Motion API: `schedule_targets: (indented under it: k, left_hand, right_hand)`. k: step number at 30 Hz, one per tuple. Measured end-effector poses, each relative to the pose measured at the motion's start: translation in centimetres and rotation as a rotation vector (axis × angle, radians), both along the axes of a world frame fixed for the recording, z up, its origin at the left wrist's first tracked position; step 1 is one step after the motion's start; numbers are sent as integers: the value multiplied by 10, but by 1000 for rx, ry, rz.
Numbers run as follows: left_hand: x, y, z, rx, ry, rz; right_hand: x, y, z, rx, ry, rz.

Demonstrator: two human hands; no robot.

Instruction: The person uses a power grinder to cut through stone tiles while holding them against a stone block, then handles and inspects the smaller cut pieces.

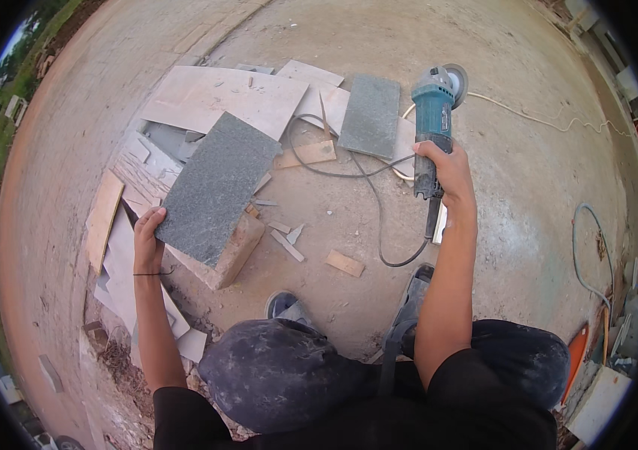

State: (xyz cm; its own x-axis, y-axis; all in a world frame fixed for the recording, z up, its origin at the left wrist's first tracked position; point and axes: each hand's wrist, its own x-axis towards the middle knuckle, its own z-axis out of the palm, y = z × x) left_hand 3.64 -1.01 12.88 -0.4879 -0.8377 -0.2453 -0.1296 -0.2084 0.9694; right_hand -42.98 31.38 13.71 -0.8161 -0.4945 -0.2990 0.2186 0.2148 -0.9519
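Observation:
My left hand [150, 229] grips a dark grey-green stone tile [220, 184] by its left edge, the tile lying tilted over a pale stone block [230, 255] and broken tiles. In my right hand [443, 169] is a teal and black angle grinder [433, 109], held upright in the picture with its disc at the top. A black cord [383, 232] runs from the grinder's lower end and loops over the ground. Another grey-green tile [369, 112] lies beside the grinder on pale tile pieces.
Large pale tile sheets [229, 94] and offcuts [113, 225] are piled at the left and back. Small scraps [345, 262] lie near my feet. A pale cable [540, 112] crosses the ground at the upper right. A blue hose [578, 247] and assorted debris line the right edge.

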Motion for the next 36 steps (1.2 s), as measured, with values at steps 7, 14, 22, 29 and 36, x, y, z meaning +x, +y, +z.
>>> schedule_targets:
  k: [7, 14, 22, 29, 36]
  left_hand:
    - [93, -1, -46, 77, 22, 90]
    - [101, -16, -61, 91, -144, 123]
    - [102, -44, -65, -622, -976, 39]
    - [47, 9, -53, -806, -1006, 30]
    - [8, 52, -83, -821, -1324, -262]
  right_hand:
    - [43, -59, 3, -63, 3, 186]
    - [69, -79, 6, -42, -14, 286]
    - [92, -98, 8, -46, -44, 351]
    - [104, -109, 1, 2, -29, 408]
    - [142, -158, -17, 66, 268, 560]
